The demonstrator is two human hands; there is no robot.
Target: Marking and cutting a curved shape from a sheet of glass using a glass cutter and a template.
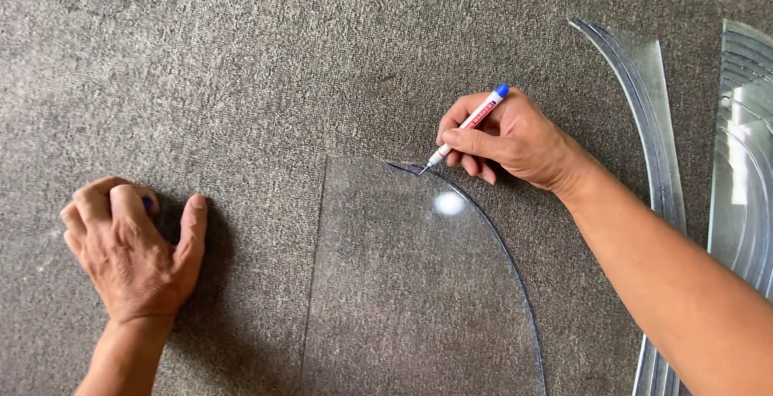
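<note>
My right hand (511, 138) holds a white marker pen with a blue end (471, 122); its tip touches the top corner of a clear glass sheet (411, 283). The sheet lies flat on grey carpet and has a straight left edge and a curved right edge traced with a dark blue line. My left hand (133, 251) rests on the carpet to the left of the sheet, apart from it. Its fingers are curled around a small blue object, seemingly a pen cap (148, 202), mostly hidden.
Grey carpet (241, 66) covers the whole surface. At the right lie a curved strip of clear glass (656, 138) and a stack of larger curved glass pieces (745, 170), close to my right forearm.
</note>
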